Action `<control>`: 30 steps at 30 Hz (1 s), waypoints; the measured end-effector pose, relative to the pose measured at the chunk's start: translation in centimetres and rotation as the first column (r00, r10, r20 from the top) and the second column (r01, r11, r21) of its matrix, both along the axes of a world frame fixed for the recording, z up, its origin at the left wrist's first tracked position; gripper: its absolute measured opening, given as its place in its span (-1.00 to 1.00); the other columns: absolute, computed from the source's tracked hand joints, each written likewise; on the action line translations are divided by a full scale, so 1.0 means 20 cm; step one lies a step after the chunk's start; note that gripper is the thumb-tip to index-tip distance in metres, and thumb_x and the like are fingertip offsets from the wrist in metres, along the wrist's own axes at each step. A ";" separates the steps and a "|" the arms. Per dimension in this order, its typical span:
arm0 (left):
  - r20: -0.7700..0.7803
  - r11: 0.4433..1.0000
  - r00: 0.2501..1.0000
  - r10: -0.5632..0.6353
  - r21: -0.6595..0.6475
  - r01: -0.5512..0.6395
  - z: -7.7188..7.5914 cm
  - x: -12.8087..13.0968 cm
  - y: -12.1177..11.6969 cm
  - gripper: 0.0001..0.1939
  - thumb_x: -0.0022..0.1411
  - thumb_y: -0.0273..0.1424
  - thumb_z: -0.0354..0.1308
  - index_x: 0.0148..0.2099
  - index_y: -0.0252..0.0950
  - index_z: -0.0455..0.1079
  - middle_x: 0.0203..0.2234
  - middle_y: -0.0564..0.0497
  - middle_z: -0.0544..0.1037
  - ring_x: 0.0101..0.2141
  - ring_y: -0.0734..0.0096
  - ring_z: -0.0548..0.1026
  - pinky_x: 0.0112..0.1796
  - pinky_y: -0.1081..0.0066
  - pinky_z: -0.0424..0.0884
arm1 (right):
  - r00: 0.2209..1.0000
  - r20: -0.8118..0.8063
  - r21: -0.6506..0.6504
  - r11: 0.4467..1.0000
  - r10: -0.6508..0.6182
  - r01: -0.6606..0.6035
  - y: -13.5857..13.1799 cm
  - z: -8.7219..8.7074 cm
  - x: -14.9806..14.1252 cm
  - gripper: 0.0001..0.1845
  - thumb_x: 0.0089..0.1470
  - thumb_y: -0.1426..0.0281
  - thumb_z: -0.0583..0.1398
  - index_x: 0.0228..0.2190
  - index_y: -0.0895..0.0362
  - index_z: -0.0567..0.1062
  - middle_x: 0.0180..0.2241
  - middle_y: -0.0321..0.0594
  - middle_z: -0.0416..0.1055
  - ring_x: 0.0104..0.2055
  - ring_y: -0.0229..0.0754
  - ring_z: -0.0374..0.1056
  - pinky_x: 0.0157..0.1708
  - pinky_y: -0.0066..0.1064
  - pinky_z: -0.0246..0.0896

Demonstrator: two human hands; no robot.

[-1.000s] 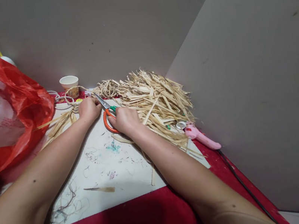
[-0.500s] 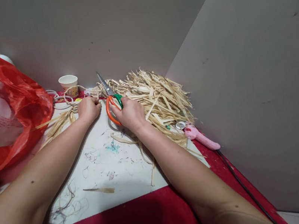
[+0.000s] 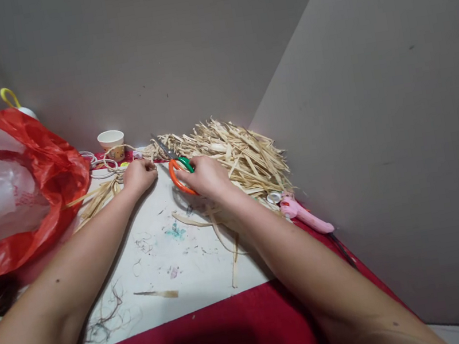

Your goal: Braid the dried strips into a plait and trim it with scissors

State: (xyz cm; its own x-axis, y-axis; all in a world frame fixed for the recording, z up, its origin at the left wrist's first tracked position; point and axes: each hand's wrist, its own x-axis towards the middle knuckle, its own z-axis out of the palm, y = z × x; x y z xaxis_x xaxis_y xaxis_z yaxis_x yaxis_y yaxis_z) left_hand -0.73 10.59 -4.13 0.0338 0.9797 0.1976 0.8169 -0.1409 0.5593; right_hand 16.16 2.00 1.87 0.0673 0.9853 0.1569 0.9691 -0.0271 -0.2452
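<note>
My right hand (image 3: 209,176) grips scissors (image 3: 175,176) with one orange and one green handle. Their blades point away toward the wall, beside a heap of dry, straw-coloured strips (image 3: 248,154). My left hand (image 3: 138,176) rests on the white sheet (image 3: 157,265) to the left of the scissors, fingers curled together. Whatever lies between those fingertips is too small to make out. A bundle of pale dry strips (image 3: 97,200) lies just left of this hand. Braided cord (image 3: 150,151) runs behind both hands.
On the left bulges a red plastic bag (image 3: 59,170). Near the wall stands a paper cup (image 3: 113,147) with white rings (image 3: 102,169) in front. A pink glue gun (image 3: 306,215) lies at the right edge. Loose strips and dark fibres (image 3: 106,316) are scattered on the sheet.
The scissors have tipped lower, with their blades closer to the braided cord. My left hand has stayed in nearly the same place. The whole view has shifted slightly.
</note>
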 end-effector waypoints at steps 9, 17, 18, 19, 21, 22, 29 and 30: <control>0.214 0.993 0.973 -0.085 -0.068 0.101 0.02 -0.06 0.03 -0.68 -0.07 -0.50 0.13 -0.21 -0.31 0.57 -0.28 -0.05 0.64 -0.27 0.32 0.55 -0.23 0.47 0.42 | 0.959 0.285 -0.030 1.000 0.004 0.005 -0.16 0.12 0.22 -0.55 0.07 0.06 0.06 -0.26 0.15 0.52 -0.32 -0.04 0.51 -0.29 -0.01 0.42 -0.36 -0.29 0.22; 0.235 0.989 0.965 -0.113 -0.069 0.132 0.01 -0.07 0.03 -0.69 -0.07 -0.53 0.14 -0.23 -0.38 0.57 -0.31 -0.11 0.64 -0.26 0.29 0.56 -0.17 0.40 0.43 | 0.949 0.316 -0.154 0.987 0.010 0.041 -0.22 -0.03 0.35 -0.64 0.05 0.20 0.12 -0.23 0.18 0.51 -0.30 0.00 0.51 -0.29 0.00 0.42 -0.37 -0.27 0.22; 0.236 0.988 0.965 -0.116 -0.068 0.135 0.02 -0.07 0.03 -0.69 -0.06 -0.53 0.14 -0.23 -0.38 0.57 -0.31 -0.11 0.64 -0.25 0.29 0.56 -0.16 0.40 0.42 | 0.953 0.301 -0.130 0.991 0.020 0.020 -0.23 -0.03 0.35 -0.65 0.05 0.20 0.13 -0.23 0.19 0.51 -0.28 0.02 0.51 -0.28 0.01 0.41 -0.36 -0.26 0.23; 0.236 0.988 0.964 -0.118 -0.068 0.138 0.02 -0.07 0.03 -0.69 -0.06 -0.54 0.14 -0.22 -0.38 0.57 -0.30 -0.10 0.64 -0.25 0.29 0.56 -0.15 0.41 0.42 | 0.960 0.277 -0.072 0.997 0.037 -0.017 -0.25 -0.02 0.35 -0.65 0.05 0.21 0.14 -0.23 0.19 0.51 -0.25 0.03 0.50 -0.26 0.03 0.41 -0.35 -0.24 0.24; 0.237 0.988 0.964 -0.119 -0.070 0.139 0.02 -0.07 0.02 -0.69 -0.05 -0.55 0.13 -0.22 -0.39 0.57 -0.29 -0.10 0.64 -0.23 0.30 0.55 -0.13 0.42 0.40 | 0.978 0.177 0.141 0.980 0.111 -0.137 -0.29 0.03 0.32 -0.67 0.05 0.24 0.16 -0.21 0.19 0.51 -0.20 0.04 0.48 -0.22 0.02 0.41 -0.31 -0.22 0.27; 0.236 0.988 0.965 -0.117 -0.072 0.137 0.03 -0.06 0.02 -0.69 -0.05 -0.55 0.13 -0.22 -0.39 0.57 -0.28 -0.10 0.64 -0.23 0.30 0.55 -0.12 0.43 0.40 | 0.980 0.099 0.282 0.939 0.174 -0.196 -0.32 0.07 0.30 -0.69 0.06 0.26 0.17 -0.20 0.17 0.50 -0.19 0.01 0.48 -0.22 -0.01 0.41 -0.29 -0.21 0.29; 0.270 0.986 0.958 -0.095 -0.110 0.129 0.06 -0.06 0.00 -0.75 -0.05 -0.54 0.18 -0.26 -0.37 0.56 -0.47 -0.04 0.60 -0.38 0.34 0.52 -0.22 0.41 0.42 | 0.738 -0.227 0.933 0.358 0.635 -0.022 -0.56 0.57 0.17 -0.90 0.11 0.41 0.17 -0.35 0.10 0.52 -0.42 -0.32 0.44 -0.37 -0.27 0.40 -0.37 -0.35 0.31; 0.283 0.983 0.955 -0.088 -0.128 0.128 0.08 -0.06 0.00 -0.76 -0.03 -0.53 0.18 -0.25 -0.38 0.55 -0.54 -0.02 0.57 -0.45 0.37 0.49 -0.29 0.41 0.43 | 0.715 -0.240 0.948 0.317 0.657 0.028 -0.57 0.63 0.16 -0.87 0.13 0.40 0.15 -0.36 0.10 0.51 -0.41 -0.32 0.42 -0.38 -0.28 0.40 -0.40 -0.37 0.29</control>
